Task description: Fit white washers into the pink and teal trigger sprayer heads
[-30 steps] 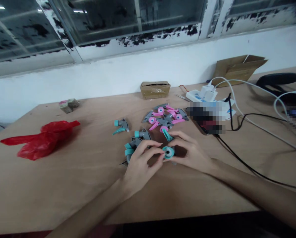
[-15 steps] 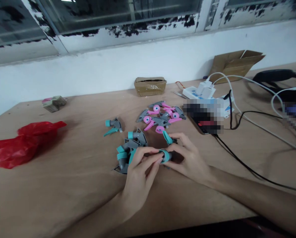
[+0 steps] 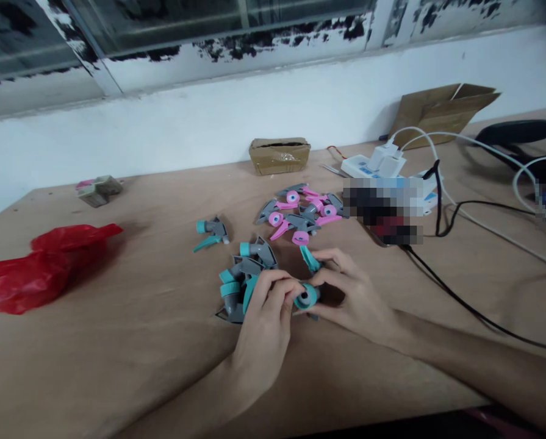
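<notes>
My right hand [image 3: 357,302] grips a grey trigger spray head with a teal collar [image 3: 306,297], its open end towards me and its teal trigger [image 3: 309,258] pointing up. My left hand [image 3: 266,320] is closed, fingertips pressed at the left rim of that collar; its thumb tip is hard to see. Just left of the hands lies a pile of grey and teal spray heads [image 3: 230,291], partly covered by my left hand. One more teal spray head [image 3: 212,234] lies apart, farther left. Beyond the hands is a group of grey and pink spray heads [image 3: 300,221].
A red plastic bag [image 3: 48,265] lies at the left. Against the wall stand a small cardboard box [image 3: 279,157] and a larger open carton [image 3: 437,116]. On the right are a power strip [image 3: 359,166] with white chargers, a blurred-out phone and loose black cables [image 3: 460,314].
The left fingertips have shifted from over the collar's opening to its left rim, and the opening now shows. The right hand keeps its hold. The view has moved slightly.
</notes>
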Demonstrator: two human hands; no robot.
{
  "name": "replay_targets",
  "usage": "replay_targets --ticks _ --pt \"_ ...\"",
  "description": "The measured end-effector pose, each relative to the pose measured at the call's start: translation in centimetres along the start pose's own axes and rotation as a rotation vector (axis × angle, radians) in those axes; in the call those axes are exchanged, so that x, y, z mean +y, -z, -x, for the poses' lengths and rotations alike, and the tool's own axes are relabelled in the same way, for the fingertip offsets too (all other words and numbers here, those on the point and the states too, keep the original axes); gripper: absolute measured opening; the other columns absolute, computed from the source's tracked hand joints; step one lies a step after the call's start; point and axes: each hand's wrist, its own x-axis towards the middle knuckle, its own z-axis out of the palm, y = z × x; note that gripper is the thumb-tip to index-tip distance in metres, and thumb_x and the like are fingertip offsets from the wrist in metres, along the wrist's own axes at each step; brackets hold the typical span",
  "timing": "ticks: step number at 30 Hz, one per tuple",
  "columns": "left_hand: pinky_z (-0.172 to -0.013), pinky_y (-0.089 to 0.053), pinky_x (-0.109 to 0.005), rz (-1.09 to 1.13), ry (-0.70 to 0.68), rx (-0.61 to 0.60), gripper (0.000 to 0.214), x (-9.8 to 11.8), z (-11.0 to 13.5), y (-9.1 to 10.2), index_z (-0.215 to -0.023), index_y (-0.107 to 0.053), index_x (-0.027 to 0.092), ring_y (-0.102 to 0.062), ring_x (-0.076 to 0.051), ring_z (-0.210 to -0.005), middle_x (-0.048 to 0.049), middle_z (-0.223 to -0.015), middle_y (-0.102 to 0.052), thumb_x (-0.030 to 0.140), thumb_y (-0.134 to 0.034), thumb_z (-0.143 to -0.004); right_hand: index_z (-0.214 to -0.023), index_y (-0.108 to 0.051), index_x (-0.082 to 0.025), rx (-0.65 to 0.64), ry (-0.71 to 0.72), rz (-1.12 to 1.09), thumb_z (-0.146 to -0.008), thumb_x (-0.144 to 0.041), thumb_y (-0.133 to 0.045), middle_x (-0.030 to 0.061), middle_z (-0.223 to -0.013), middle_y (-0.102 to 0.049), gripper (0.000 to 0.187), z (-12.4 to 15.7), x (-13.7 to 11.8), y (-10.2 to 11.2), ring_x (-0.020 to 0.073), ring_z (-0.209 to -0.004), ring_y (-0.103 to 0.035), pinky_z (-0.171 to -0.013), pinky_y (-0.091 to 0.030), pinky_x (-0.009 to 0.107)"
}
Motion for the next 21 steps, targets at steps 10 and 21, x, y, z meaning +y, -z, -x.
replay_targets --ticks 10,21 --pt "-0.078 -0.054 -0.029 0.028 -0.004 -0.023 0.022 0.39 0.55 0.35 -0.099 -0.059 0.023 -0.06 -0.015 -0.089 -0.0038 -0.1 -0.056 0.009 -0.045 -0.088 -0.08 -0.059 -0.021 0.044 -0.015 0.005 -0.076 -0.032 -0.066 0.0085 -0.11 -0.05 0.014 0.06 -0.2 0.34 0.0239 -0.101 -0.052 -0.082 -0.046 0.04" --pt "-0.072 -0.053 -0.026 0.111 0.113 -0.07 0.021 0.23 0.03 0.36 -0.088 -0.061 0.022 -0.059 -0.014 -0.085 -0.002 -0.095 -0.057 0.009 -0.045 -0.089 -0.078 -0.059 -0.02 -0.009 -0.025 -0.026 -0.076 -0.034 -0.066 0.0086 -0.108 -0.049 0.016 0.05 -0.07 0.28 0.0236 -0.099 -0.052 -0.081 -0.047 0.04"
